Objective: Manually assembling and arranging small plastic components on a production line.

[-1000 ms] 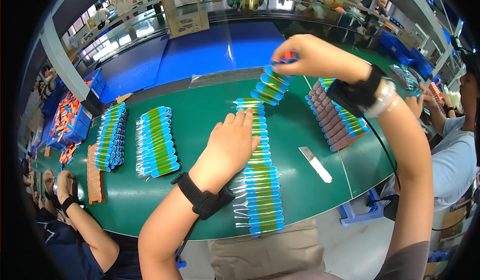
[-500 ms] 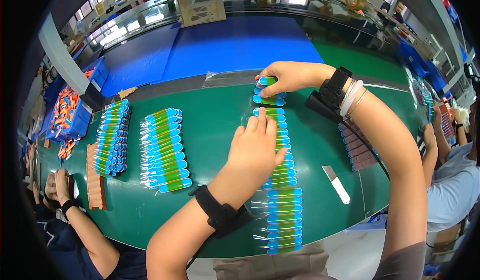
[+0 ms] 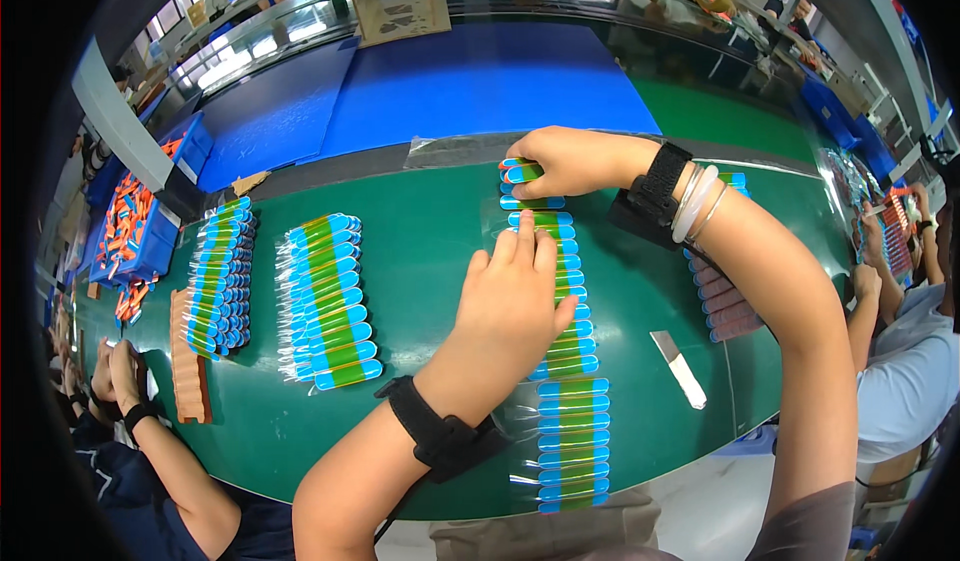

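Note:
A long row of flat, round-ended blue pieces with a green band across them (image 3: 575, 343) runs from far to near on the table, with clear film along parts of its left side. My left hand (image 3: 508, 306) lies on its upper part, fingers stretched out and fingertips pressing the pieces. At the far end my right hand (image 3: 572, 161) has its thumb and fingers closed on a small group of the same banded pieces (image 3: 520, 174), where some orange shows. That group's underside is hidden. A separate banded row (image 3: 573, 446) continues toward the near edge.
To the left lie a film-edged bundle (image 3: 330, 306) and a taller stack (image 3: 220, 281) beside a brown ridged block (image 3: 190, 361). A blue bin (image 3: 150, 246) holds orange pieces. A white-handled blade (image 3: 680, 371) lies right. Co-workers' hands (image 3: 120, 376) show at both sides.
My right hand has shifted slightly left with the pieces it grips. My left hand stays nearly where it was on the row. The whole view has shifted a little.

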A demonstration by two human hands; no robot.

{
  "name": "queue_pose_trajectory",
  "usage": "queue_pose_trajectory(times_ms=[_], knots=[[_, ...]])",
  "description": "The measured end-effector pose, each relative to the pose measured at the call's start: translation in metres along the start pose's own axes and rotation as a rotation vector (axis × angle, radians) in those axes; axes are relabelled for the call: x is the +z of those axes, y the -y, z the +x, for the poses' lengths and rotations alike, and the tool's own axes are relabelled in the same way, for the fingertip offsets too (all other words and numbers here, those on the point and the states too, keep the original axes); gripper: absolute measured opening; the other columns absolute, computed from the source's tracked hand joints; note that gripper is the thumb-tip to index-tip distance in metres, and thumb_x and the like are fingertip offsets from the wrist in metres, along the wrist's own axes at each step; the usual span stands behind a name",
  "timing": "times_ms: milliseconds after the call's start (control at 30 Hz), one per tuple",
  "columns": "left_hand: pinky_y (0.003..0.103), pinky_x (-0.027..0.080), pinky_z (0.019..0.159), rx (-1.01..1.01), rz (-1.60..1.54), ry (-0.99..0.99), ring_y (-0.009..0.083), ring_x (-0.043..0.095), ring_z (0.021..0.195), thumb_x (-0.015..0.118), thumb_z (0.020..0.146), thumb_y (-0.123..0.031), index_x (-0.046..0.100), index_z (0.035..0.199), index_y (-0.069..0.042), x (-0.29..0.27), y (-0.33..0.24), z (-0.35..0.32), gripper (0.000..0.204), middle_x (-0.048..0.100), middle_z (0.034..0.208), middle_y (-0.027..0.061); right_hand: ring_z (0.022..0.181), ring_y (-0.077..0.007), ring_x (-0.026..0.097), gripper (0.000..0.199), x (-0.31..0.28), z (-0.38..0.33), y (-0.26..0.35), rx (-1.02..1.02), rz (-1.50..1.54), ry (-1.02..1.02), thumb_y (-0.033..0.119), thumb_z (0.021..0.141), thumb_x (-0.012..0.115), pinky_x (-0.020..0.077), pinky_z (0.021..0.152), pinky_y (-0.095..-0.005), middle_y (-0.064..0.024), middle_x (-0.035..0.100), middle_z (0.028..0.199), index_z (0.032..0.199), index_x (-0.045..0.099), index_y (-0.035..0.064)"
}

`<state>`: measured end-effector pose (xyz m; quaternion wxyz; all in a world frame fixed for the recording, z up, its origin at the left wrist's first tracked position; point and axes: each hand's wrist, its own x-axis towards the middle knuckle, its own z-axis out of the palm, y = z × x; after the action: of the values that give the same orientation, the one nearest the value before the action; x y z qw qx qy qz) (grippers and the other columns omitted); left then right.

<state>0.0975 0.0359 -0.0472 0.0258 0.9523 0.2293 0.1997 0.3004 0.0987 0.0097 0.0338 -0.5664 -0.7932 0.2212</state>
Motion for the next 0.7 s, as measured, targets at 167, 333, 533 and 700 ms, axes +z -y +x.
queue_pose_trajectory(times_ms=[167, 333, 533, 700], knots=[[0.04, 0.048, 0.086, 0.006, -0.004, 0.007, 0.0321, 0.056, 0.106, 0.07, 0.085, -0.036, 0.052, 0.128, 0.011, -0.002, -0.002, 0.001, 0.065, 0.052, 0.134, 0.0276, 0.084, -0.0317, 0.065, 0.036, 0.007, -0.002, -0.004, -0.054, -0.058, -0.087, 0.028, 0.088, 0.068, 0.0511, 0.076, -0.04, -0.017, 0.068, 0.092, 0.108, 0.064, -0.0018], [0.04, 0.048, 0.086, -0.002, -0.013, 0.021, 0.0324, 0.056, 0.106, 0.069, 0.086, -0.035, 0.052, 0.128, 0.011, -0.003, -0.001, 0.001, 0.065, 0.053, 0.134, 0.0274, 0.085, -0.0352, 0.065, 0.033, 0.013, -0.005, 0.0, -0.096, -0.066, -0.161, 0.025, 0.086, 0.069, 0.0508, 0.076, -0.0423, -0.0194, 0.067, 0.091, 0.104, 0.063, -0.0017], [0.04, 0.048, 0.085, 0.006, -0.011, -0.004, 0.0323, 0.056, 0.106, 0.069, 0.086, -0.035, 0.052, 0.127, 0.011, 0.0, 0.0, 0.0, 0.064, 0.052, 0.135, 0.0279, 0.088, -0.0259, 0.065, 0.034, -0.019, -0.013, -0.001, -0.039, -0.02, -0.144, 0.021, 0.085, 0.067, 0.0502, 0.078, -0.0357, -0.0134, 0.068, 0.093, 0.11, 0.061, -0.0017], [0.04, 0.048, 0.085, -0.014, -0.021, 0.02, 0.0315, 0.056, 0.106, 0.07, 0.085, -0.035, 0.053, 0.127, 0.01, -0.002, -0.001, 0.0, 0.064, 0.051, 0.137, 0.0276, 0.091, -0.0069, 0.058, 0.024, -0.095, -0.023, 0.006, 0.069, 0.372, -0.177, 0.024, 0.089, 0.061, 0.0489, 0.08, -0.0281, 0.0027, 0.064, 0.099, 0.107, 0.065, 0.0085]])
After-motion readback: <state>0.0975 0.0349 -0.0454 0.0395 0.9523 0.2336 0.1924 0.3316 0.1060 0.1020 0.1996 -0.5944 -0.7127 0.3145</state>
